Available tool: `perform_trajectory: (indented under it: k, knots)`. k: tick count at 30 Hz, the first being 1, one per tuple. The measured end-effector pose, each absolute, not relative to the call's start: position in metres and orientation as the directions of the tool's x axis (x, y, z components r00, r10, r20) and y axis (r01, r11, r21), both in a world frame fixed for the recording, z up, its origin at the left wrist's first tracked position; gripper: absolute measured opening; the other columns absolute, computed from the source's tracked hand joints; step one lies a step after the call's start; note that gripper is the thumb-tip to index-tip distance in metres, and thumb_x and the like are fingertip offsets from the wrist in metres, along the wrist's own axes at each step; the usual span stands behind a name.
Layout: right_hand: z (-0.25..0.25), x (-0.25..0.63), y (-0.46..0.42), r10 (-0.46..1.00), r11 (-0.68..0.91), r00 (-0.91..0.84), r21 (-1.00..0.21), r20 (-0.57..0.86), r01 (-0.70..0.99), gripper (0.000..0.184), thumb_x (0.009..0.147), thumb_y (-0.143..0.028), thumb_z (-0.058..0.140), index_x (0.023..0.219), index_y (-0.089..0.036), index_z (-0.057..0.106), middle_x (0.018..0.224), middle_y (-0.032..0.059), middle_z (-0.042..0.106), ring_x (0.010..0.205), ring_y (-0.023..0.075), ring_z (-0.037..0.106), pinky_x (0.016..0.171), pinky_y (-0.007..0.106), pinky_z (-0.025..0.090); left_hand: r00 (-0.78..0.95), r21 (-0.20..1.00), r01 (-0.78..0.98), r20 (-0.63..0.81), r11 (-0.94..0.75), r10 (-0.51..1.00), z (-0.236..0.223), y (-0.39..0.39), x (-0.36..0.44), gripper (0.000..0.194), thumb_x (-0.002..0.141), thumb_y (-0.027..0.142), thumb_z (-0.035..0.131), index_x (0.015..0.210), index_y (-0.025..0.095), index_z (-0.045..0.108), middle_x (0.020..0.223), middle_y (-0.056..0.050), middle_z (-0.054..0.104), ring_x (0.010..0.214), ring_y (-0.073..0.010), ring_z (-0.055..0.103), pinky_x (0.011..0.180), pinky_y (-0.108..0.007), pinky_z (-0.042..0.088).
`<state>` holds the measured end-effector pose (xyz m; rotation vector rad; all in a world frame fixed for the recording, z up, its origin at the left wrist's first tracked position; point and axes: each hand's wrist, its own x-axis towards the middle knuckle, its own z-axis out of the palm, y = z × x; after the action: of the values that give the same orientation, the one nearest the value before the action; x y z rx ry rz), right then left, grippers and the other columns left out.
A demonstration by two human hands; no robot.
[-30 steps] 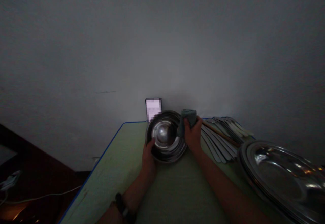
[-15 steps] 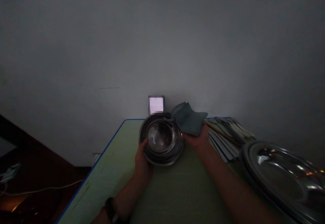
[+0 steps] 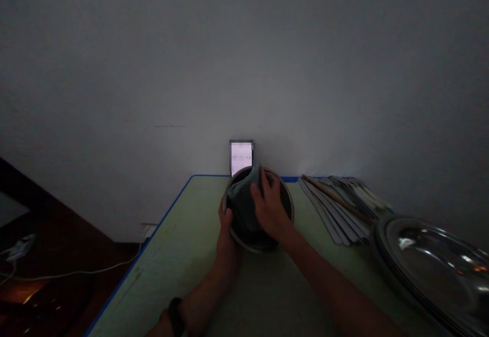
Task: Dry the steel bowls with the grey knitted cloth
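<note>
A round steel bowl point(image 3: 287, 200) stands on the green table point(image 3: 183, 265) near its far edge. My left hand point(image 3: 226, 235) grips the bowl's near left rim. Inside the bowl, my right hand point(image 3: 269, 207) presses a grey-green cloth point(image 3: 240, 204) against the metal. The cloth and hand hide most of the bowl's inside. A dark band sits on my left wrist.
A lit phone screen point(image 3: 241, 156) leans on the wall behind the bowl. Several flat utensils and a wooden stick point(image 3: 336, 207) lie fanned out to the right. Stacked steel trays point(image 3: 431, 265) fill the right corner. The table's blue left edge point(image 3: 153, 240) drops to a dark floor with cables.
My right hand has carried the cloth from beside the bowl's right rim into the bowl. The bowl and left hand shifted slightly right in view.
</note>
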<state>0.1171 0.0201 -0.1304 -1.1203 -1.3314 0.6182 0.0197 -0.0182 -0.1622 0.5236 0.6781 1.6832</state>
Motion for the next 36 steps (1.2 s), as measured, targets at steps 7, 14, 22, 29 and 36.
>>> perform_trajectory:
  k: [7,14,22,29,36]
  knots:
    - [-0.139,0.113,0.005,0.760,0.428,-0.015,-0.483,0.649,0.764,0.028,0.082,-0.026,0.051,0.108,-0.015,0.055,0.112,0.0131,0.052,0.109,0.0268,0.047,0.096,0.047,0.039,-0.229,0.686,-0.717,-0.063,-0.124,0.971,-0.168,-0.017,0.016,0.044,0.077,0.043,0.058,0.115,0.021,0.057,0.124,-0.006,0.060,0.122,-0.0244,0.048,0.105,-0.038,0.034]
    - [-0.163,0.102,0.006,0.898,0.358,-0.119,-0.542,0.425,0.760,0.049,0.088,-0.027,0.041,0.132,-0.005,0.041,0.136,0.0214,0.038,0.129,0.0306,0.034,0.104,0.048,0.033,-0.185,0.712,-0.697,-0.061,-0.087,0.981,-0.170,-0.017,0.015,0.056,0.074,0.045,0.062,0.124,0.024,0.051,0.133,-0.007,0.053,0.126,-0.0263,0.044,0.106,-0.040,0.033]
    - [-0.159,0.093,0.005,0.925,0.337,-0.299,-0.872,0.235,0.355,0.055,0.093,-0.036,0.026,0.144,-0.015,0.022,0.153,0.0096,0.015,0.141,0.0182,0.003,0.114,0.044,0.009,-0.120,0.651,-0.757,-0.056,-0.055,0.991,-0.164,-0.011,0.015,0.045,0.072,0.046,0.065,0.110,0.022,0.063,0.131,-0.004,0.055,0.130,-0.0223,0.039,0.110,-0.036,0.027]
    - [-0.140,0.094,-0.003,0.840,0.522,-0.345,-0.796,0.419,0.306,0.035,0.086,-0.022,0.041,0.115,-0.016,0.059,0.127,0.0108,0.056,0.123,0.0195,0.046,0.108,0.041,0.030,-0.040,0.587,-0.803,-0.225,0.102,0.974,-0.151,-0.011,0.008,0.041,0.081,0.051,0.048,0.079,0.017,0.071,0.096,-0.007,0.072,0.125,-0.0235,0.045,0.108,-0.037,0.031]
    - [-0.154,0.083,-0.007,0.881,0.373,0.109,-0.819,0.460,0.437,0.051,0.082,-0.020,0.042,0.130,-0.006,0.034,0.142,0.0209,0.029,0.136,0.0243,0.024,0.111,0.046,0.023,-0.010,0.722,-0.692,0.002,-0.009,1.000,-0.166,-0.014,0.018,0.050,0.071,0.055,0.061,0.108,0.021,0.064,0.132,-0.006,0.054,0.133,-0.0238,0.034,0.112,-0.035,0.022]
